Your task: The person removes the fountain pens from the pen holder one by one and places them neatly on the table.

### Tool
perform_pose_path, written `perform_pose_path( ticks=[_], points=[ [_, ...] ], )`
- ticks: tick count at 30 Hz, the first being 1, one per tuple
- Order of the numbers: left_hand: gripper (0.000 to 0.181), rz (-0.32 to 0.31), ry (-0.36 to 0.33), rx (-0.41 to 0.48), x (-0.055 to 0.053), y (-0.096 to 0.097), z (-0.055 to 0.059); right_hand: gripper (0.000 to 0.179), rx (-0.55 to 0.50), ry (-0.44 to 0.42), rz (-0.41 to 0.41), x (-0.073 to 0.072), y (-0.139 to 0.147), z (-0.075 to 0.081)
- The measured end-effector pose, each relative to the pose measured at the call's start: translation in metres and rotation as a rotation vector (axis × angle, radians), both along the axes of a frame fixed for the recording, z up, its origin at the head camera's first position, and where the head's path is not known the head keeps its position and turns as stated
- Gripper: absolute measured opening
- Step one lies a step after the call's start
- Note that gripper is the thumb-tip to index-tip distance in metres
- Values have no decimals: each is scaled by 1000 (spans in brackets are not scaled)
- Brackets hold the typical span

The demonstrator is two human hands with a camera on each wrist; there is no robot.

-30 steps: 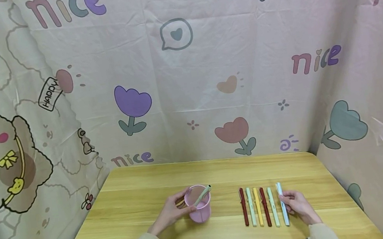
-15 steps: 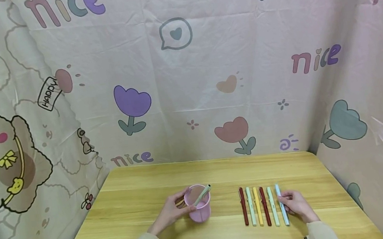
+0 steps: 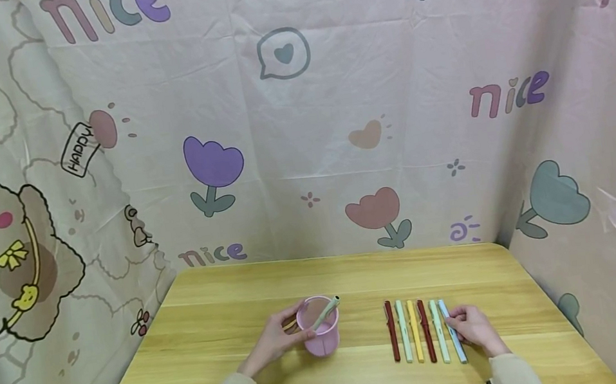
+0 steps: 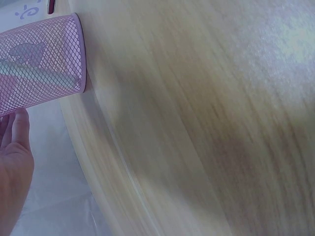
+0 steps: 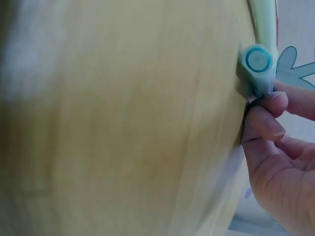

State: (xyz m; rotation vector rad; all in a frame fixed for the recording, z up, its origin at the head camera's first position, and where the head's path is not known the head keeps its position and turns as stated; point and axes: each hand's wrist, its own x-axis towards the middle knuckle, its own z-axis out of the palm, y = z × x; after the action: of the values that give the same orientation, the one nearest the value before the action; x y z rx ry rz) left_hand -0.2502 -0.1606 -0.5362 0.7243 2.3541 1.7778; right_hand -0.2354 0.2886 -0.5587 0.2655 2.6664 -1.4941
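Observation:
My left hand (image 3: pixel 277 340) holds a pink mesh pen cup (image 3: pixel 323 344), thumb at the near side and fingers behind. A pale green pen (image 3: pixel 326 314) leans inside it, its end above the rim. A small yellow strip shows between the left fingers; its kind is unclear. On the right, my right hand (image 3: pixel 476 329) pinches a light blue pen (image 3: pixel 453 336), which lies slightly tilted on the table. In the right wrist view the round end of that pen (image 5: pixel 258 60) points at the camera, with thumb and fingertips against its side.
Left of the blue pen, several pens lie in a row: pale green (image 3: pixel 439 331), dark red (image 3: pixel 426 332), yellow (image 3: pixel 415 332), another pale green (image 3: pixel 404 332) and another dark red (image 3: pixel 392 331). The wooden table (image 3: pixel 229 306) meets a printed curtain (image 3: pixel 289 136) behind and at the sides.
The top of the light blue pen has swung left toward the neighbouring pale green pen, and my right hand has shifted slightly left with it. The left hand and cup stay put.

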Motion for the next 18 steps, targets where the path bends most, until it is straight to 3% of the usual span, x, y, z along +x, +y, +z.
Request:
perform_pose_path(
  ticks=[18],
  points=[
    [79, 1, 5, -22, 0, 0, 1, 26, -3, -6, -10, 0, 1, 1]
  ],
)
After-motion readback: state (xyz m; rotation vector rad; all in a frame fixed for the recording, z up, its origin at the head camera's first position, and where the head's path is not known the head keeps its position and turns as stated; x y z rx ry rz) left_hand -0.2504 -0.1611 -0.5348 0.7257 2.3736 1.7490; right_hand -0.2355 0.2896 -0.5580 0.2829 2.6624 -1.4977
